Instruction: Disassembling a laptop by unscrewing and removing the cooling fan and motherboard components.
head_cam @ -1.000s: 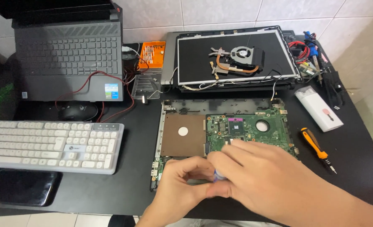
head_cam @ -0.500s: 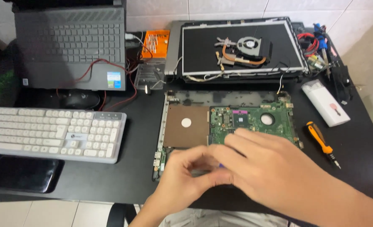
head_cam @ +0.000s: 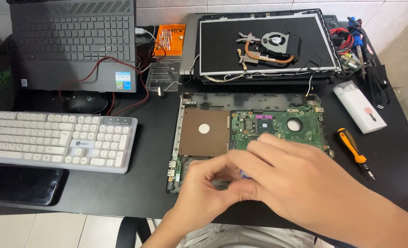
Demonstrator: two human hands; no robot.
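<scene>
Matt black table [head_cam: 158, 193], glossy green circuit board [head_cam: 277, 126], dull copper heat pipe [head_cam: 268, 57].

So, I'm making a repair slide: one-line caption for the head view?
Both hands, left hand and right hand, meet over an opened laptop base with green motherboard.

A detached laptop screen panel [head_cam: 263, 43], black with a pale frame, lies flat at the table's far edge. A small blue-and-white square sticker [head_cam: 123, 80] sits on the laptop's palm rest. A dark phone screen [head_cam: 22, 184] lies at the near left.

Black desk [head_cam: 158, 193] bears white keyboard [head_cam: 57, 140], phone [head_cam: 22, 184], orange screwdriver [head_cam: 354, 151]
</scene>
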